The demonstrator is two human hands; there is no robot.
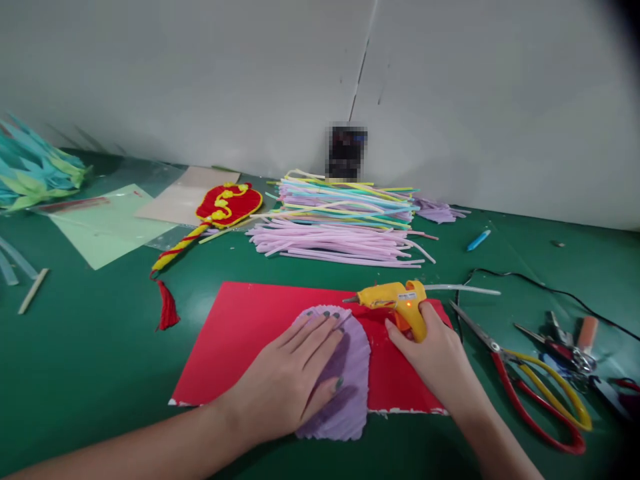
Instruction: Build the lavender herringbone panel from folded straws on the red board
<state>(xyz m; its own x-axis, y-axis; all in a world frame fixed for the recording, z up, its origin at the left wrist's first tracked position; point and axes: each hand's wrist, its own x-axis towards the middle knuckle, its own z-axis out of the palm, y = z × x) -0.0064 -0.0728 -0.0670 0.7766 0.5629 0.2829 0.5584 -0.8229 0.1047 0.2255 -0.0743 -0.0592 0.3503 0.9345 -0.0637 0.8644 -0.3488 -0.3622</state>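
Note:
A rounded purple piece with a ribbed surface (353, 393) lies on a red sheet (215, 347), its straight lower end past the sheet's near edge. My left hand (293, 373) rests flat on the piece, fingers stretched out. My right hand (435, 347) is closed around the handle of a yellow hot glue gun (387, 295). The gun's nozzle points left, just above the top of the purple piece. A small orange light glows on its side, and a clear glue stick (465, 289) sticks out of its back.
Scissors with red and yellow handles (510, 373) lie at the right, beside keys and small tools (575, 350). A black cord (540, 283) runs behind them. Pastel pipe cleaners (340, 233) are heaped at the back. A red and yellow fan-shaped ornament (227, 203) lies left of them.

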